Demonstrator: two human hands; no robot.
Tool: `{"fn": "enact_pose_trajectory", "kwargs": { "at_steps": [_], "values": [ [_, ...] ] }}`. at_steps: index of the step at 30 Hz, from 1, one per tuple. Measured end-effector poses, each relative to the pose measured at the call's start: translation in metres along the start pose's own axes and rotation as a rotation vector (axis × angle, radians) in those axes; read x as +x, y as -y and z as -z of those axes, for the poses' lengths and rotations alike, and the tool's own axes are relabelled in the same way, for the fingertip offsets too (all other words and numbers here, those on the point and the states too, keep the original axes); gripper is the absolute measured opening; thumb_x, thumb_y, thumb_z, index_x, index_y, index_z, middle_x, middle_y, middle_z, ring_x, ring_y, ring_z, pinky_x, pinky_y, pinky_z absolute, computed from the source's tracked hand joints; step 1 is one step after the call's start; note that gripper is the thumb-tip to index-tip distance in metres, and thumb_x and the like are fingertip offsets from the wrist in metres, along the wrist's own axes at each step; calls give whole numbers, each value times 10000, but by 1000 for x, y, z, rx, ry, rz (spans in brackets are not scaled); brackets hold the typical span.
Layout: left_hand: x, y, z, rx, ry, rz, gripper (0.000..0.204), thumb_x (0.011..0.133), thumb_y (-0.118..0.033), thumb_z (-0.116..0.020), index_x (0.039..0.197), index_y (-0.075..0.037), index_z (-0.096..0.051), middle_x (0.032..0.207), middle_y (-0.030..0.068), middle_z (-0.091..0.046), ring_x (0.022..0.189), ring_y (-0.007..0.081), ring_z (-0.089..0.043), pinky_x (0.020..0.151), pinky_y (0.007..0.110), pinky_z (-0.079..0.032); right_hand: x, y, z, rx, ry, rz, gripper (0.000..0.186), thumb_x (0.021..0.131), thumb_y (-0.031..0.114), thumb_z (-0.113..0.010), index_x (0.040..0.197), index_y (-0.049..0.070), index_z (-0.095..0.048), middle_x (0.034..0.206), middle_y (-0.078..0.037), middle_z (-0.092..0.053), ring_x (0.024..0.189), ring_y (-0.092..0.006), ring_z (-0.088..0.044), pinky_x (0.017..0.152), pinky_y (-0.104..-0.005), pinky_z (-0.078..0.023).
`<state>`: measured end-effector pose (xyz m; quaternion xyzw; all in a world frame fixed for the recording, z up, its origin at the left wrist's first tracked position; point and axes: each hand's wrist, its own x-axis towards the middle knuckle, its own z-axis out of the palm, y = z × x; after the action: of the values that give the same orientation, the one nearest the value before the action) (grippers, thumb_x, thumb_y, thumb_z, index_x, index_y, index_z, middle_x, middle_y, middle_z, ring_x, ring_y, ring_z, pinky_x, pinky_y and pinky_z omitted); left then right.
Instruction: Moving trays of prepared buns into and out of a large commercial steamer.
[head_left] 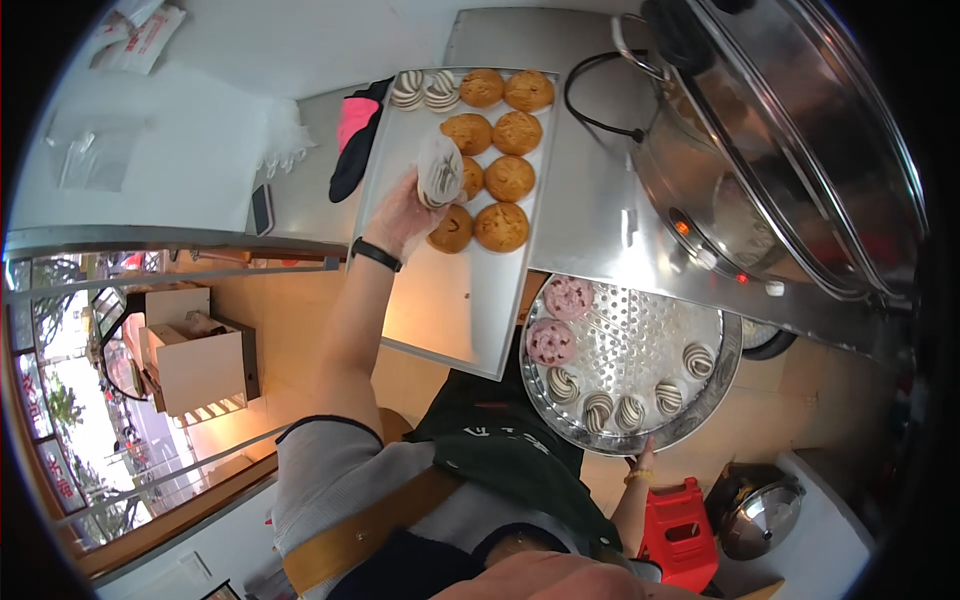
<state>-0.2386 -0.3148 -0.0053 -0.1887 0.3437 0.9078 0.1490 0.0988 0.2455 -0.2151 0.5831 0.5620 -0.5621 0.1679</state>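
My left hand (402, 212) grips a brown-and-white swirled bun (440, 172) over the rectangular metal tray (425, 315). Several round golden-brown buns (501, 227) sit on that tray, with two swirled buns (407, 91) in its far left corner. Low on the right, my right hand (643, 458) holds the near rim of a round perforated steamer tray (732, 365); most of its fingers are under the rim. Along that tray's edge lie two pink buns (550, 342) and several swirled buns (630, 412).
A large shiny steamer (715, 190) with lit indicators stands on the steel counter (590, 215) at the right. Left of the rectangular tray are a black-and-pink cloth item (358, 135) and a phone (263, 209). A red plastic stool (680, 535) stands at the lower right.
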Motion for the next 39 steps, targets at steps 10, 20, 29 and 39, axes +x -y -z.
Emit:
{"fn": "enact_pose_trajectory", "kwargs": {
  "at_steps": [10,20,29,39],
  "values": [
    [-33,47,-61,56,-74,7,341,852,-191,-429,1164,-54,-403,1123,77,-473,1007,193,-474,804,309,-416,-8,5,14,7,78,26,549,763,360,-488,1174,20,-357,1116,-161,-438,924,-266,-510,577,-354,-513],
    [-51,140,-123,72,-116,-76,412,813,-169,-508,1177,-22,-382,1109,74,-480,1020,185,-465,866,324,-399,-56,52,9,-237,573,-63,680,719,336,-623,1208,-7,-297,1186,-146,-403,1048,-254,-442,661,-344,-504],
    [-63,202,-146,84,2,-26,311,814,-123,-490,1068,52,-450,977,101,-535,875,145,-525,780,256,-431,-2,66,46,-317,957,-75,590,739,234,-633,1194,8,-335,1132,-106,-457,1010,-219,-472,760,-339,-466],
    [-57,249,-156,1195,-175,-552,388,692,-194,-640,1013,-11,-522,895,137,-567,827,219,-549,745,304,-425,-158,215,-100,139,817,806,263,778,-2,-528,1037,-41,-509,923,-78,-572,820,-155,-556,743,-268,-439]
  ]
}}
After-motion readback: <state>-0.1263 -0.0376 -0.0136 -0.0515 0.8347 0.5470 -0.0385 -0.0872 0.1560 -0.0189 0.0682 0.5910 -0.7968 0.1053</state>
